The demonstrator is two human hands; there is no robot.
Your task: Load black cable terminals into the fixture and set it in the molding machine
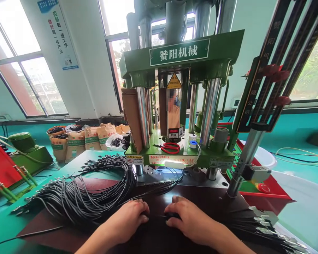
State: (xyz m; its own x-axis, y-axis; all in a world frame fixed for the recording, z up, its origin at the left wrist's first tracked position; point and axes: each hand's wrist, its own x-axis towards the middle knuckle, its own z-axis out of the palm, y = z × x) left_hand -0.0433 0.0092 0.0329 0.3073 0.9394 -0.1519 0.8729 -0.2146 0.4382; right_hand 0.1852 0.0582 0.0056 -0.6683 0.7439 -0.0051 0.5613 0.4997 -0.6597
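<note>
While both my hands rest knuckles-up on the dark table [206, 204], my left hand [131, 217] and right hand [188, 218] sit close together, fingers curled over thin black cable ends [159, 214]; what they pinch I cannot tell. At ten o'clock lies the big black cable bundle [95, 190]. At twelve o'clock stands the green press [180, 58], red scissors [169, 147] on its deck.

Colours at my bench
Green press [180, 60] w/ white lettering, black cables [76, 197], red scissors [171, 148], dark brown mat [214, 201], teal table [5, 225], red tray [265, 192].
</note>
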